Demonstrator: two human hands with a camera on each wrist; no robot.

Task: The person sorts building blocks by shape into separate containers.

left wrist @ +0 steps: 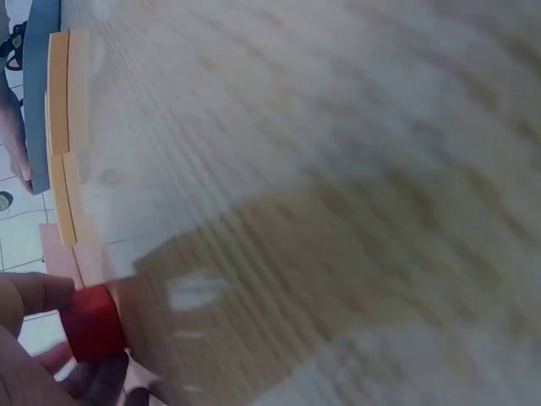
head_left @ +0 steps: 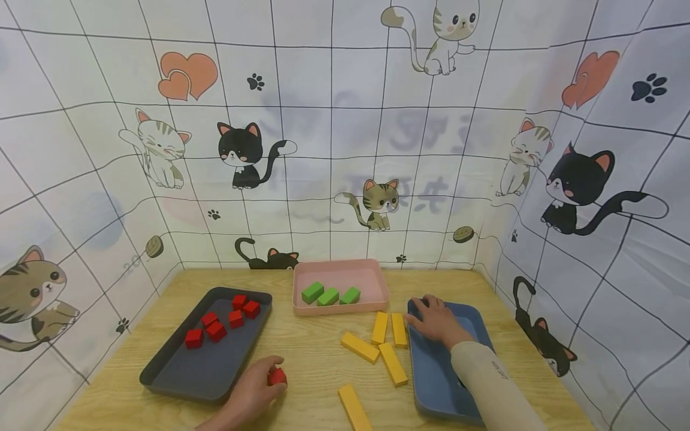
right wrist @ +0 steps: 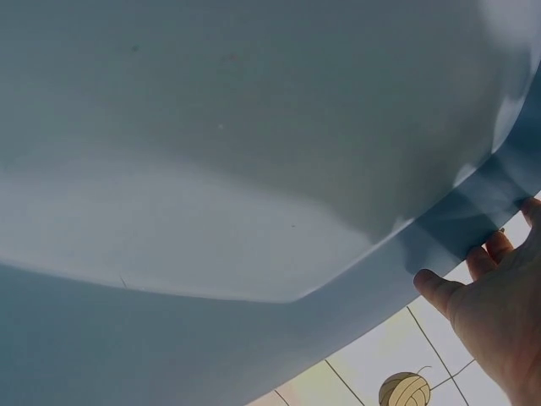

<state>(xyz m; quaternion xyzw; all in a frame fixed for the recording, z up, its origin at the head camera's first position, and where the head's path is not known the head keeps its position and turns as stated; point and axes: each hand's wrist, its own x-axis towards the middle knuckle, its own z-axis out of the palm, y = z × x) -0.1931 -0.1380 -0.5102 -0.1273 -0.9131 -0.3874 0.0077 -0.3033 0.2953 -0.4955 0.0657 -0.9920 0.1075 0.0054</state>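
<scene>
My left hand [head_left: 272,378] is at the table's near edge, just right of the dark grey tray [head_left: 205,368], and pinches a small red cube [head_left: 277,376]. The left wrist view shows that red cube [left wrist: 93,323] between the fingertips [left wrist: 38,292], just above the wooden tabletop. My right hand [head_left: 431,318] lies palm down on the far left corner of the blue tray [head_left: 436,374], fingers spread toward its rim. The right wrist view is filled by the blue tray [right wrist: 254,169], with the fingers [right wrist: 473,262] at its edge. Nothing else shows inside the blue tray.
Several red cubes [head_left: 217,331] lie in the dark grey tray. A pink tray [head_left: 339,266] at the back holds three green blocks [head_left: 327,296]. Several yellow bars [head_left: 359,348] lie on the wood between the hands, left of the blue tray. Cat-print cloth walls enclose three sides.
</scene>
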